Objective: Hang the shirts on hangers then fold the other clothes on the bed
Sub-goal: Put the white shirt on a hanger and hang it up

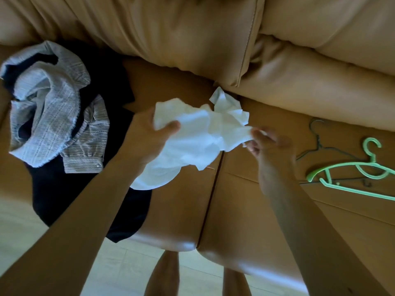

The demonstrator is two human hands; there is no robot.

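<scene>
Nothing is hung or folded yet, by the look of it: I've got the white garment [192, 135] bunched up above the tan sofa [181, 210], my left hand [149, 142] gripping one side and my right hand [267, 142] pinching an edge. Both the green hanger [346, 169] and the thin wire hanger [316, 144] lie bare at my right. At my left, the grey checked shirt [47, 103] sits crumpled on the dark garment [85, 189].

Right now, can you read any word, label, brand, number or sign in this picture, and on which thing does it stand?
None: no text can be read in this view.
White garment, held by both hands: no print or tag shows.
Striped shirt: only the woven pattern and a snap button.
Dark garment: plain.
Green hanger and thin wire hanger: no marking visible.
</scene>
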